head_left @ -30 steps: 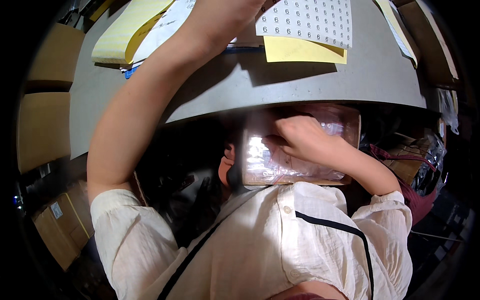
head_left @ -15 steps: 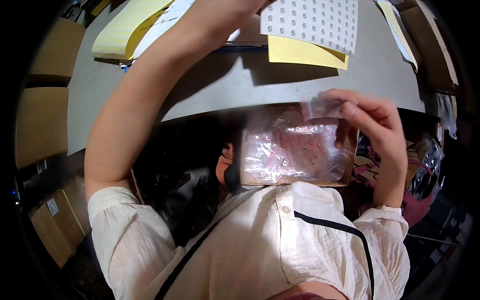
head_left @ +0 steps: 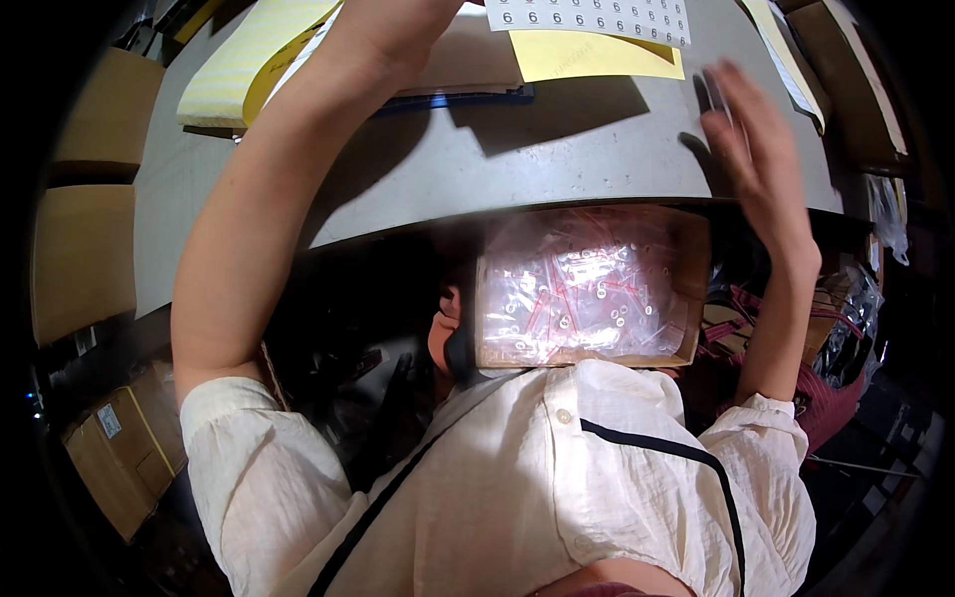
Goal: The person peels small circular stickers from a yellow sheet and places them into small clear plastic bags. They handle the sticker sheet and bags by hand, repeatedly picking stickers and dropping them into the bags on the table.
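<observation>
At the top edge, my left hand [head_left: 423, 25] is partly cut off, its fingertips out of sight. Beside it, a white sheet of small printed stickers [head_left: 587, 18] with a yellow backing [head_left: 597, 58] is held raised, casting a shadow on the grey table [head_left: 587, 164]. My right hand [head_left: 754, 149] is blurred above the table's right part, thumb and fingers apart; a thin pale streak shows between them, too smeared to name. Below the table edge, a cardboard box [head_left: 693, 333] holds many clear zip bags [head_left: 587, 289] with red strips and small round white stickers.
A yellow paper pad [head_left: 224, 85] lies at the table's far left, and a blue-edged stack [head_left: 468, 98] lies near my left wrist. Cardboard boxes [head_left: 85, 254] stand along the left. At right are another carton [head_left: 846, 85] and a dark red striped bag [head_left: 831, 403].
My right hand has moved from above the box, where it held a small clear zip bag, up over the table. My left hand and the sticker sheet have shifted up and left.
</observation>
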Tool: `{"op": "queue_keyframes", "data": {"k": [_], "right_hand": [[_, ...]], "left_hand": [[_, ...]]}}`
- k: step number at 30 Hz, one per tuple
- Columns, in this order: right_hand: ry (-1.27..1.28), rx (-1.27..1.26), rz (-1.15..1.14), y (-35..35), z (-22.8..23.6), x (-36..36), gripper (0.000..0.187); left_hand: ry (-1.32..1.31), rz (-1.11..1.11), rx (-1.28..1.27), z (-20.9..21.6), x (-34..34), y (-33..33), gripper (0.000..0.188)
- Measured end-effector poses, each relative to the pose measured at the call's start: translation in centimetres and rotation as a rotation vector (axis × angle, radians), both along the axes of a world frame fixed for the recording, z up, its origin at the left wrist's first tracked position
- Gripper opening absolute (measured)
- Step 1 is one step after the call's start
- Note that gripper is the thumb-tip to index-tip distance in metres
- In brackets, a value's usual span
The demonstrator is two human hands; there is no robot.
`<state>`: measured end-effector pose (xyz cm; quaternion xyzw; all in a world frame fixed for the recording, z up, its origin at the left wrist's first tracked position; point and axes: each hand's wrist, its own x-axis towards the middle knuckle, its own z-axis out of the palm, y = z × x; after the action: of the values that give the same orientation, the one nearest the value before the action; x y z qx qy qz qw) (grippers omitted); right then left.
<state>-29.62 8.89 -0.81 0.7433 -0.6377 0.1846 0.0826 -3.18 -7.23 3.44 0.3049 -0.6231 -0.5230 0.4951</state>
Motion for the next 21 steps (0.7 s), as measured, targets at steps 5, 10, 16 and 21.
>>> {"op": "queue_keyframes", "data": {"k": [5, 10, 16, 21], "right_hand": [[-0.243, -0.070, 0.000, 0.3, -0.2, 0.4, 0.050], [-1.054, -0.047, 0.185, 0.5, 2.9, 1.7, 0.041], [-1.205, 0.005, 0.087, 0.3, 3.4, 5.1, 0.068], [-1.316, -0.010, 0.078, 0.9, 3.1, 5.2, 0.065]], "left_hand": [[-0.200, -0.223, -0.028, 0.0, 2.6, -1.5, 0.030], [-0.112, -0.528, 0.044, -1.4, 1.9, 0.7, 0.036], [-0.082, -0.597, 0.159, -1.8, 1.4, 1.9, 0.032], [-0.120, -0.583, 0.208, -1.5, 1.4, 1.8, 0.030]]}}
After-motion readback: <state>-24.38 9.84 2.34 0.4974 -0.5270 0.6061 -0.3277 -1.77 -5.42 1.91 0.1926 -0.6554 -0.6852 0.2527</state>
